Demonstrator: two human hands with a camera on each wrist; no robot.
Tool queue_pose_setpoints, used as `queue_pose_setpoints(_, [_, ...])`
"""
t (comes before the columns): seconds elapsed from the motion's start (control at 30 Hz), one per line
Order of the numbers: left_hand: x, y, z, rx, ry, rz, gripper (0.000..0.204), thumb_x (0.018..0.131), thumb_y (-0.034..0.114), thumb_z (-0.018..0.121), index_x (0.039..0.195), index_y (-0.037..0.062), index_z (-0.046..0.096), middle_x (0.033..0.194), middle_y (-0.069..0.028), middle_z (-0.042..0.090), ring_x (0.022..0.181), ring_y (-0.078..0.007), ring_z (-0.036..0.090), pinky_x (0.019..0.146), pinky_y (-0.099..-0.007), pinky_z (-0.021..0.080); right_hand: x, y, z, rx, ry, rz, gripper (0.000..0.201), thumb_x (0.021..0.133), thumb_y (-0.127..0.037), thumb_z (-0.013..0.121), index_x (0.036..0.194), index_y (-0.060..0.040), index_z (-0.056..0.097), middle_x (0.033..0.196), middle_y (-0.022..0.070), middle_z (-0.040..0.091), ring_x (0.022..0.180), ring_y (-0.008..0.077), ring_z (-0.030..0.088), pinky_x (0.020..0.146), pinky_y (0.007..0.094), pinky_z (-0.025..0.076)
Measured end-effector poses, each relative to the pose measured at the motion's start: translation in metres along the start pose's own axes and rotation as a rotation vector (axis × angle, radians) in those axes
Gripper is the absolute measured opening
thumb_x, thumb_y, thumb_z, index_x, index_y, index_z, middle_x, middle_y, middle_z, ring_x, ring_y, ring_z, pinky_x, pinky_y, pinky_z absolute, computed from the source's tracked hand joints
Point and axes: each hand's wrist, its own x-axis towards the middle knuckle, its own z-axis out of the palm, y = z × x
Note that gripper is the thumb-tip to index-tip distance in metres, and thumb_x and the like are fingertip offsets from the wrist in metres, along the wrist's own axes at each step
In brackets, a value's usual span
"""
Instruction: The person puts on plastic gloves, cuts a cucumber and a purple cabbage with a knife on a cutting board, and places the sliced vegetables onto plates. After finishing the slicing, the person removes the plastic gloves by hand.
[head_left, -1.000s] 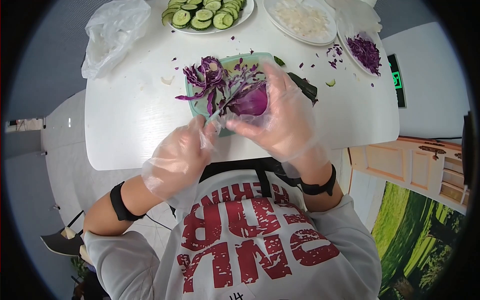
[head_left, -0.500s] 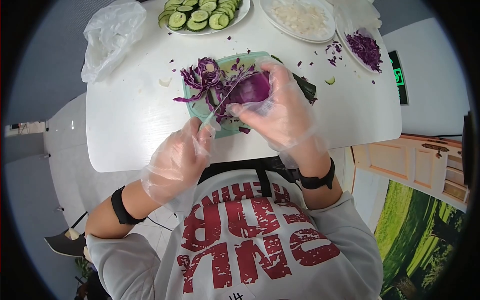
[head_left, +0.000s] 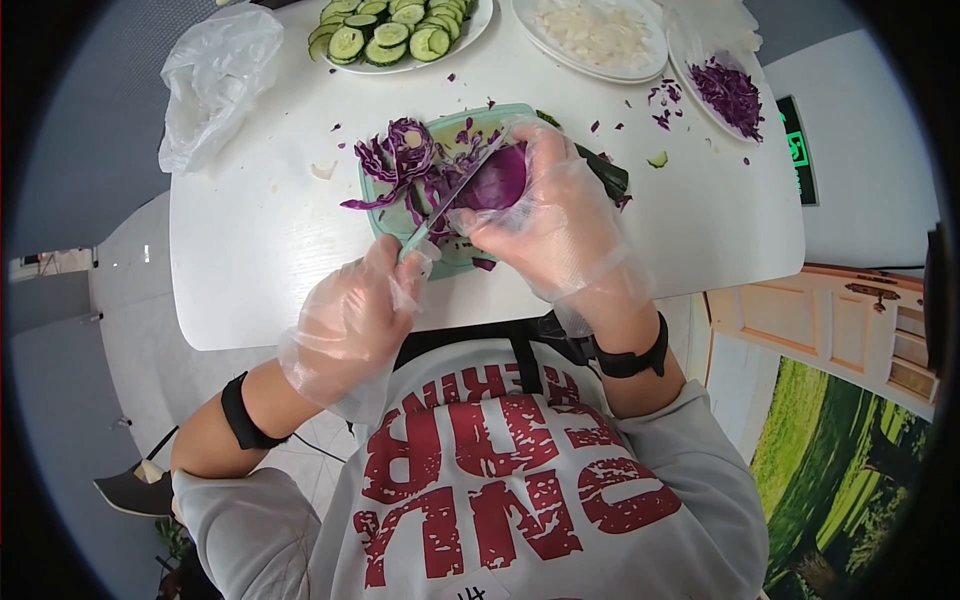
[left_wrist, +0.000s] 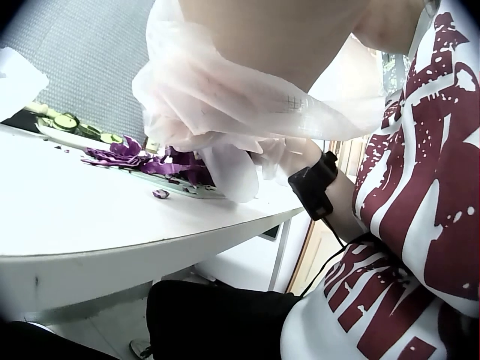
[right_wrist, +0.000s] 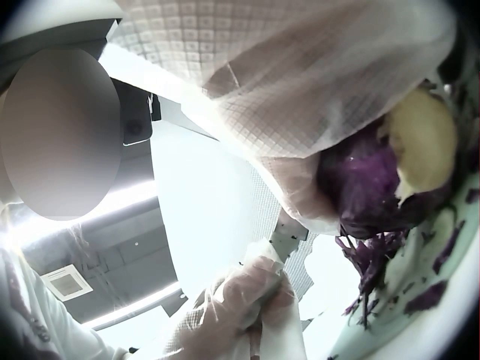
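A green cutting board (head_left: 372, 188) holds a piece of purple cabbage (head_left: 497, 182) with cut cabbage leaves (head_left: 402, 150) to its left. My gloved left hand (head_left: 350, 317) grips the handle of a knife (head_left: 448, 200), whose blade slants up along the left side of the piece. My gloved right hand (head_left: 565, 225) holds that piece from the right, fingers at its far side and thumb at its near side. In the right wrist view, the cabbage piece (right_wrist: 360, 176) shows a pale core under the right hand (right_wrist: 285, 82). The left wrist view hides the knife behind the glove.
Behind the board stand a plate of cucumber slices (head_left: 388, 50), plates of pale slices (head_left: 592, 35) and a plate of shredded cabbage (head_left: 727, 97). A plastic bag (head_left: 217, 85) lies at the back left. A dark green cucumber piece (head_left: 606, 175) sits right of the board.
The right hand has closed in around the cabbage from a more spread pose. The knife blade has shifted slightly and shows more of its flat side. The view has shifted slightly.
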Motion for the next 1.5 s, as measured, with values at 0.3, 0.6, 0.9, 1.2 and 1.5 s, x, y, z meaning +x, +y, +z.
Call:
queue_pose_setpoints(0.3, [0.006, 0.004, -0.002, 0.017, 0.01, -0.002, 0.02, 0.097, 0.018, 0.054, 0.09, -0.0005, 0.05, 0.055, -0.0218, 0.053, 0.051, -0.0397, 0.055, 0.047, -0.0465, 0.042, 0.0, -0.005, 0.0, -0.001, -0.013, 0.048, 0.07, 0.071, -0.021, 0.082, 0.125, 0.0017, 0.044, 0.107, 0.0173, 0.065, 0.097, 0.0286, 0.066, 0.085, 0.0367, 0.053])
queue_pose_setpoints(0.6, [0.009, 0.011, -0.007, 0.145, 0.027, -0.005, 0.025, 0.097, 0.022, 0.055, 0.084, 0.001, 0.051, 0.055, -0.0204, 0.054, 0.051, -0.0391, 0.057, 0.047, -0.046, 0.044, -0.003, -0.006, 0.004, -0.072, 0.056, -0.008, 0.073, 0.07, -0.025, 0.082, 0.126, 0.0025, 0.043, 0.108, 0.0193, 0.064, 0.096, 0.0322, 0.066, 0.085, 0.0384, 0.053])
queue_pose_setpoints(0.9, [0.007, 0.013, -0.012, 0.23, 0.0, -0.038, 0.026, 0.098, 0.024, 0.054, 0.084, 0.0019, 0.052, 0.056, -0.0197, 0.056, 0.052, -0.0387, 0.058, 0.048, -0.0472, 0.045, -0.004, -0.009, 0.007, -0.003, 0.069, 0.03, 0.072, 0.067, -0.021, 0.084, 0.122, 0.0051, 0.045, 0.109, 0.0226, 0.062, 0.096, 0.0332, 0.065, 0.084, 0.0384, 0.053])
queue_pose_setpoints(1.2, [0.011, 0.019, -0.025, 0.107, -0.118, -0.107, 0.025, 0.098, 0.024, 0.053, 0.087, 0.0017, 0.051, 0.057, -0.0204, 0.057, 0.055, -0.0405, 0.058, 0.052, -0.0484, 0.045, -0.006, -0.011, 0.01, -0.048, 0.112, 0.042, 0.073, 0.066, -0.023, 0.085, 0.123, 0.0025, 0.046, 0.108, 0.0208, 0.061, 0.097, 0.0325, 0.063, 0.083, 0.0384, 0.053])
queue_pose_setpoints(1.5, [0.016, 0.018, -0.023, 0.086, -0.12, -0.122, 0.027, 0.098, 0.026, 0.053, 0.088, 0.001, 0.053, 0.058, -0.0213, 0.057, 0.057, -0.0407, 0.059, 0.053, -0.0488, 0.047, -0.008, -0.008, 0.01, -0.05, 0.1, 0.007, 0.074, 0.066, -0.025, 0.085, 0.123, 0.0015, 0.046, 0.105, 0.019, 0.061, 0.094, 0.0314, 0.062, 0.082, 0.0386, 0.052])
